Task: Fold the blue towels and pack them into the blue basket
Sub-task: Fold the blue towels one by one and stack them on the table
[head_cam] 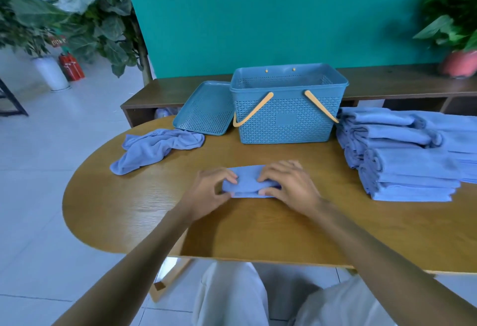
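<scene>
towel in hand: small folded blue towel (pixel 247 182) lying on the table (pixel 144 212), roughly mid-table and nearer the front edge than the basket is

left hand: left hand (pixel 210 191) curls its fingers over the towel's left end, thumb underneath at the near edge, so it's pinching the fold

right hand: right hand (pixel 287 183) does the same on the right end, fingers curled on top, thumb tucked at the near edge

basket: blue basket (pixel 286 108) stands upright near the back edge, open at the top, both yellow-orange handles folded down against the front wall. Can't see any towels inside from this angle

label: there's a plain blank rectangle on the basket front, no writing on it that I can read

lid: basket lid (pixel 204 108) leans tilted against the basket's left side, its low edge on the table

loose towel: crumpled towel (pixel 154 148) lies unfolded toward the table's left end, just in front of the lid

stack: folded towels (pixel 402 155) piled in stacks at the right edge, just beside the basket

background: plants (pixel 64 10) back left with a small red sign, way too blurry to read, and a red extinguisher (pixel 71 66) on the floor
</scene>
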